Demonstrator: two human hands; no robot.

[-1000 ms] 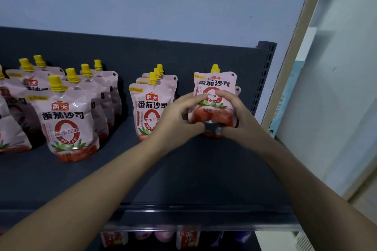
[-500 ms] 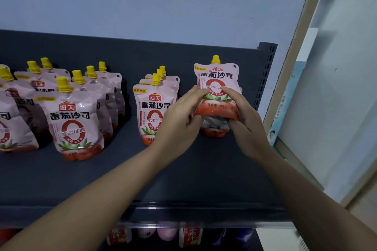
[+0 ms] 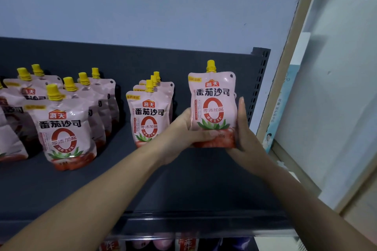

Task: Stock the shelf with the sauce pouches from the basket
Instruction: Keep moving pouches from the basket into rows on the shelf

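1. Step in hand: placement. I judge that one pink plastic sauce pouch with a yellow screw cap (image 3: 213,108) is being stood upright at the right end of the dark grey metal shelf (image 3: 183,179).
2. Left hand (image 3: 183,130) grip: the thumb curls across the pouch's lower front and the fingers are hidden behind it. This hand holds the pouch.
3. Right hand (image 3: 242,138) grip: the fingers are straight and flat against the pouch's right edge. It steadies rather than clasps.
4. The pouch base sits at shelf level. I cannot tell whether it touches.
5. Next move, in my judgement: seat the base flat, confirm the soft pouch stands unaided, then free both hands without brushing the middle row of pouches (image 3: 150,116).
6. Count:
   - One pouch in hand.
   - A sliver of one more behind it.
   - Three in the middle row.
   - Six yellow caps in the left group of pouches (image 3: 65,128), with further pouches cut off at the left edge.
   - The basket is not in view.
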